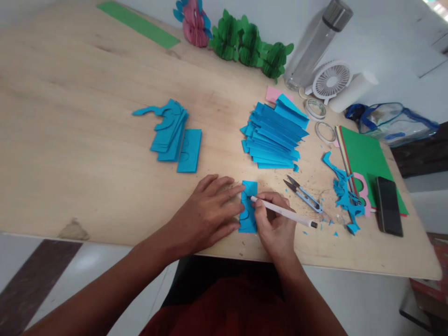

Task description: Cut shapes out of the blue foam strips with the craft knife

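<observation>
A small blue paper piece [249, 221] with curved lines drawn on it lies near the table's front edge. My left hand [210, 212] rests with fingers spread, its fingertips on the paper's left side. In my right hand [276, 226] is a pale pink pen [285, 212], its tip at the paper. Thread snips [304, 193] lie just to the right, blades pointing up and left. Beyond my left hand are a blue paper rectangle [190, 151] with a drawn outline and a stack of blue pieces [168, 135]. Folded blue paper strips [275, 137] are piled farther back.
Blue scraps [346, 191], a black phone [389, 205] and green sheets [364, 156] are at the right. Tape rolls [316, 109], a small white fan [332, 80] and a clear bottle [313, 46] stand behind. Green paper ornaments [249, 44] line the wall, near a green strip [140, 24].
</observation>
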Demonstrator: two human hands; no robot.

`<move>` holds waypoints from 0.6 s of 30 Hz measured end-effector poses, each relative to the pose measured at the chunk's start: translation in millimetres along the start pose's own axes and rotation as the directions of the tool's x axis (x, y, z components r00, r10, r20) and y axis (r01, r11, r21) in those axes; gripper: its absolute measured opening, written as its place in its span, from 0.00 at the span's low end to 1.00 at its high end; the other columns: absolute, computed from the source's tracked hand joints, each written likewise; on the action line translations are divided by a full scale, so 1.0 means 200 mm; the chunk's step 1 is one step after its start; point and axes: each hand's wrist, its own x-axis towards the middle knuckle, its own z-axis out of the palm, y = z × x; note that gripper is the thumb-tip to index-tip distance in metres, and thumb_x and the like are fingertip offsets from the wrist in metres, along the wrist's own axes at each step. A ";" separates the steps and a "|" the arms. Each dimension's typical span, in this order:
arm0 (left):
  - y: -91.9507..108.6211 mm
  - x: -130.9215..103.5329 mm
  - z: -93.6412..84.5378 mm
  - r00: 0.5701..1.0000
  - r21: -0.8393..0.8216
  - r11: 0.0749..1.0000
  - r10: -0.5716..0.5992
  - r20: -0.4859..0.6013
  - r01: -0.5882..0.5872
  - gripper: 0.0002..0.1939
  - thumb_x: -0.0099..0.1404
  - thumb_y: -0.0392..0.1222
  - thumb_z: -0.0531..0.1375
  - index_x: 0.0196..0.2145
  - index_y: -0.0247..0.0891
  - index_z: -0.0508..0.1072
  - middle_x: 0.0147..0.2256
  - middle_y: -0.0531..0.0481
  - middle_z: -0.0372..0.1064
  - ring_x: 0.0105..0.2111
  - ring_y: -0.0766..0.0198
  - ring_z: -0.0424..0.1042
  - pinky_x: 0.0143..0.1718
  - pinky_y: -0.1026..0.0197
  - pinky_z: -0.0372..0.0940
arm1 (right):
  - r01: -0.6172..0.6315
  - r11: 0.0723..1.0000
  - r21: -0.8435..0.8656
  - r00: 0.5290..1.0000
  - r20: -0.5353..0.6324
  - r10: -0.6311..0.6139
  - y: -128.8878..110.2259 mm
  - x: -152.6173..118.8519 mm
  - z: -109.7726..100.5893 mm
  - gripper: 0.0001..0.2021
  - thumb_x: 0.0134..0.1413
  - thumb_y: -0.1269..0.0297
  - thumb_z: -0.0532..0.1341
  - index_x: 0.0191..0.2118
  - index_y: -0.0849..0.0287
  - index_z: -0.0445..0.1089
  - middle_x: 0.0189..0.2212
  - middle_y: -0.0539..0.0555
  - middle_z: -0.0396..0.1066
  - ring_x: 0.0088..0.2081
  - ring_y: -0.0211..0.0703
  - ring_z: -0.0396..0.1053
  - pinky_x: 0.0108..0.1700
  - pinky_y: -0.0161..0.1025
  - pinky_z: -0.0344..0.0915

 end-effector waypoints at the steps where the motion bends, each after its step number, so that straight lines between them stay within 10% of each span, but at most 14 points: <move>1: 0.00 0.00 0.00 1.000 -0.004 1.000 -0.001 0.004 0.001 0.11 0.69 0.43 0.56 0.47 0.44 0.73 0.60 0.45 0.64 0.60 0.46 0.60 0.62 0.38 0.53 | -0.005 1.000 0.008 1.000 -0.004 0.005 0.00 0.00 0.00 0.06 0.59 0.66 0.57 0.34 0.55 0.71 0.29 0.51 0.76 0.34 0.45 0.73 0.44 0.49 0.65; 18: 0.04 0.02 -0.05 1.000 -0.015 1.000 -0.007 -0.029 0.006 0.12 0.66 0.41 0.58 0.47 0.41 0.74 0.57 0.43 0.68 0.58 0.50 0.63 0.58 0.44 0.58 | 0.066 0.998 0.020 0.997 -0.039 -0.066 0.02 0.00 0.00 0.12 0.65 0.64 0.53 0.45 0.56 0.74 0.41 0.56 0.79 0.43 0.48 0.76 0.49 0.47 0.66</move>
